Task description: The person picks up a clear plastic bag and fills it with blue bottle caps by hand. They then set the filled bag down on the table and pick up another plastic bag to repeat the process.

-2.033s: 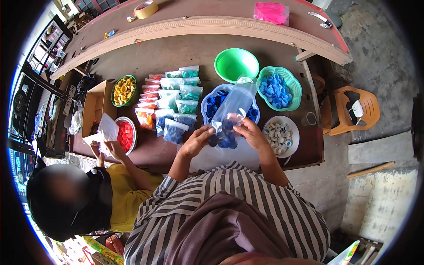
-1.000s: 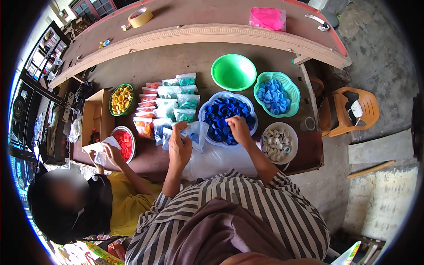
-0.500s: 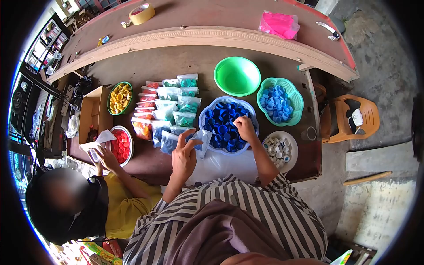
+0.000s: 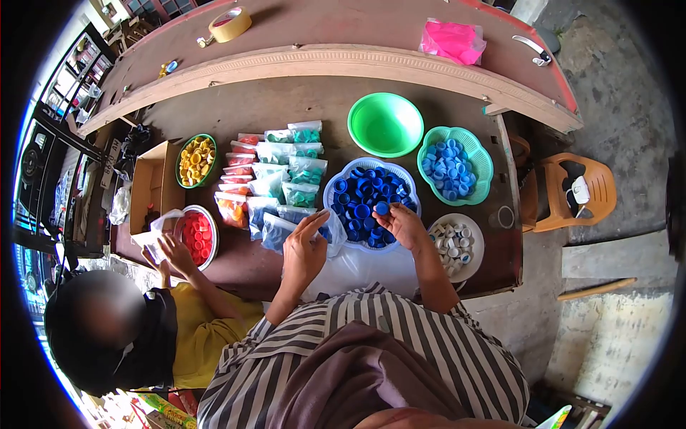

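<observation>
My right hand [image 4: 406,227] pinches a dark blue bottle cap [image 4: 382,208] over the near right side of a pale blue scalloped basin [image 4: 334,166], which is full of dark blue bottle caps [image 4: 362,193]. Left of that basin, my left hand [image 4: 305,252] is closed on a clear plastic bag [image 4: 334,234]. The bag hangs toward the basin, with something blue showing inside it. Filled bags of blue caps [image 4: 275,232] lie just beyond my left fingers, partly hidden by them. Clear plastic sheeting [image 4: 350,272] lies on the table in front of me.
Rows of bags of green caps [image 4: 307,169] and red caps [image 4: 238,159] lie left of centre. Around stand a green bowl [image 4: 386,123], a light blue cap basket [image 4: 457,164], and a white cap bowl [image 4: 471,268]. A co-worker [image 4: 207,307] handles a bag beside red caps [image 4: 196,237].
My right hand has come back from among the dark blue caps toward me, now with one cap between its fingers. My left hand's fingers have drawn closer together at the bag.
</observation>
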`<state>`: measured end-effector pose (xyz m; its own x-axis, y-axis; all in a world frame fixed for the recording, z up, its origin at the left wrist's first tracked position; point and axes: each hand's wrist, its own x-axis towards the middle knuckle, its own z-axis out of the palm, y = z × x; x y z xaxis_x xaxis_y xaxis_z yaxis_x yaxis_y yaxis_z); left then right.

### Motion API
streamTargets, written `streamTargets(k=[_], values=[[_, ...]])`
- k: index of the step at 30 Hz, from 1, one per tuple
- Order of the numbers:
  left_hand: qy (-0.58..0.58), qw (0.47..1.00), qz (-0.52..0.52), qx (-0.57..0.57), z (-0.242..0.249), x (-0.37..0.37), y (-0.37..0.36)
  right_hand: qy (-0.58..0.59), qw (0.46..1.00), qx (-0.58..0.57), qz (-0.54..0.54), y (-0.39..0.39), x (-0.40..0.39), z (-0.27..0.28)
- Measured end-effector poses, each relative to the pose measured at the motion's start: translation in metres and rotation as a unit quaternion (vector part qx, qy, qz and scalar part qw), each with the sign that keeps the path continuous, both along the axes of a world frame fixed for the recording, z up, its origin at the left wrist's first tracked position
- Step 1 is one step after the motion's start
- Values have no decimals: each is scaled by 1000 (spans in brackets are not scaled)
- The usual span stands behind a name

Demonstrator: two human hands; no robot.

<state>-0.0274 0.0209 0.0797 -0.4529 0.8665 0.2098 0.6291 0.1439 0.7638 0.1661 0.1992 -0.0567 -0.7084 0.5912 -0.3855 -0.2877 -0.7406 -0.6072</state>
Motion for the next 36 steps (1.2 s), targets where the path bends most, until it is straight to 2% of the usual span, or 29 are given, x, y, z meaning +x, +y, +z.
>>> streamTargets(k=[2,4,6,8,10,11,12,14,15,17,18,20,22,24,26,27,28,29,30,32,33,34,36], values=[[-16,1000,-3,-1,2,1,-2,8,999,-5,-31,-2,-2,1],[-51,999,-13,-6,4,2,-5,0,999,19,-49,-10,-6,28],[-38,999,-13,15,3,3,-7,-55,971,210,-106,-23,-13,58],[-54,999,-5,-8,7,5,-9,-89,918,352,-157,-46,-26,100],[-50,999,-7,10,4,7,-11,-23,866,443,-229,-76,-42,122],[-55,998,-5,13,5,7,-12,-77,803,553,-207,-84,-41,126],[-61,998,-2,16,5,8,-13,-106,712,671,-177,-88,-40,131],[-53,998,-9,33,0,6,-16,-137,655,743,-23,-95,-46,135],[-44,998,-15,47,-1,6,-18,-136,654,744,-23,-95,-46,135],[-41,998,-10,47,1,5,-23,-170,607,775,-49,-94,-48,133],[-39,998,-4,48,1,5,-24,-170,606,776,-47,-88,-49,130],[-37,998,-1,48,0,4,-27,-126,722,667,-135,-70,-47,120],[-34,998,-2,50,0,2,-29,-183,753,613,-152,-41,-41,97],[-41,998,-4,41,1,2,-28,-299,728,607,-112,-11,-32,59],[-44,998,-8,39,2,3,-27,-333,714,610,-87,10,-29,14],[-46,998,-11,36,2,3,-27,-356,683,635,-57,15,-30,-4],[-47,998,-11,36,2,2,-26,-378,652,658,-26,16,-32,-8],[-50,998,-15,28,2,2,-26,-364,627,688,-46,13,-35,-14],[-53,998,-19,20,1,2,-26,-364,627,688,-45,11,-39,-17],[-57,998,-18,19,2,3,-25,-363,559,746,-1,10,-45,-22],[-61,998,-18,17,2,4,-25,-397,541,740,51,13,-47,-26],[-61,998,-16,16,3,4,-26,-396,541,740,52,14,-47,-29],[-65,998,-16,4,4,4,-25,-404,597,692,42,19,-49,-34]])
